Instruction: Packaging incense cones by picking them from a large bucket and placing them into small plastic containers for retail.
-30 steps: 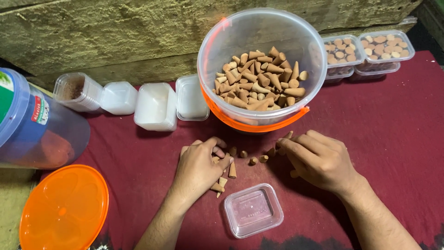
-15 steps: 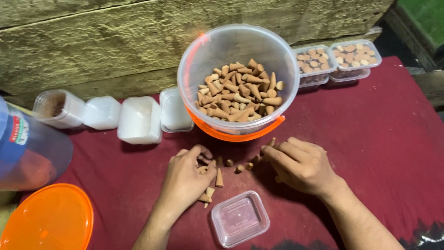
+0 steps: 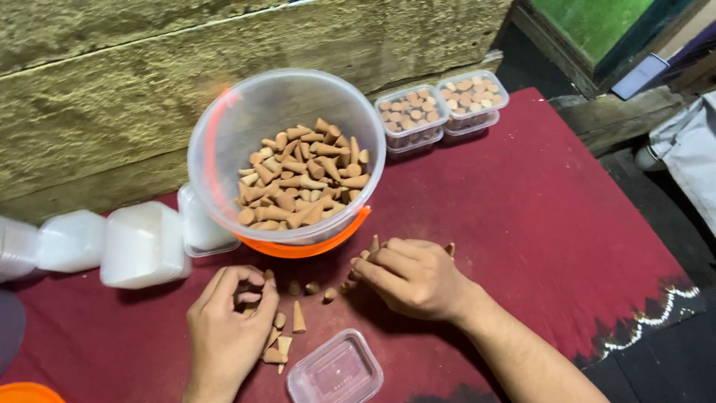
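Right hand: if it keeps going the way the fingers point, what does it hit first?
Probably the loose cones on the red cloth just beyond the right hand, then the left hand.

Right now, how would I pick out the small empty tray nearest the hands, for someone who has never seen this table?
Start at the big clear bucket of tan cones on the red cloth. Come straight toward the camera, past the loose cones, to the spot between the left hand and the right hand. The empty clear tray lies there alone, open and flat, unlike the filled trays behind the bucket.
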